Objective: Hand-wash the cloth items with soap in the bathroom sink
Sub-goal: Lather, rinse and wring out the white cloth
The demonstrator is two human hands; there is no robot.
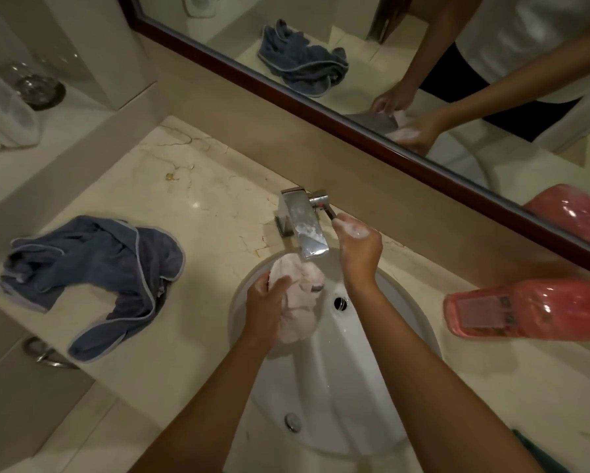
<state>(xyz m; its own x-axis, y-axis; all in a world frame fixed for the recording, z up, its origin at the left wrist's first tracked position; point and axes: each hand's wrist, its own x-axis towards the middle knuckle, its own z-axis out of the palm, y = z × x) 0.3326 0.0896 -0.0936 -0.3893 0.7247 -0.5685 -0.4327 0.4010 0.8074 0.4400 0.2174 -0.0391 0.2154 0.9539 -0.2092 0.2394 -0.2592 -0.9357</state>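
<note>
Left hand [265,303] grips pink cloth [298,302] beneath spout for rinsing; soapy right hand [358,249] pinches faucet lever [327,209].

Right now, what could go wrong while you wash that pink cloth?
The right hand is covered in suds and its fingers pinch the faucet lever, so it could slip off. The left hand holds the pink cloth just beside the drain; a loose end might cover it. The red soap bottle lies on its side on the counter and may leak if its cap is loose.
</note>
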